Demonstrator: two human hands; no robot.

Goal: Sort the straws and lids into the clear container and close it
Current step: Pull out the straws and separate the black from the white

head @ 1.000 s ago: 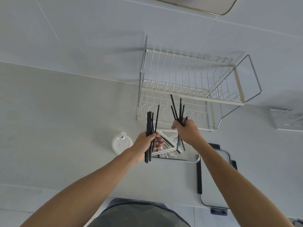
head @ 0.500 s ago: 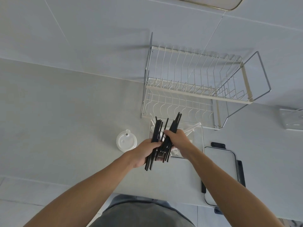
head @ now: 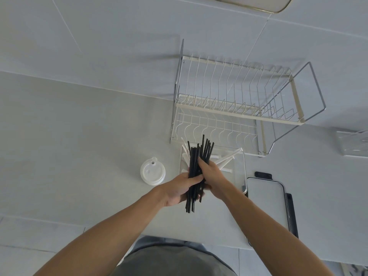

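Note:
A bundle of several black straws [head: 199, 156] stands nearly upright over the clear container [head: 240, 177]. My left hand [head: 179, 189] grips its lower half from the left. My right hand [head: 212, 175] closes on the same bundle from the right. White paper-wrapped straws [head: 227, 159] lie inside the container, partly hidden by my hands. A small stack of white round cup lids [head: 152, 174] sits on the counter left of the container. The container's clear lid with black clasps [head: 267, 204] lies flat to the right.
A two-tier wire dish rack [head: 237, 110] stands just behind the container against the tiled wall. A clear plastic box [head: 353, 144] sits at the far right edge. The counter's front edge runs just below my forearms.
My two hands held separate bunches of black straws apart; they have come together, and the straws now form one bundle held by both hands.

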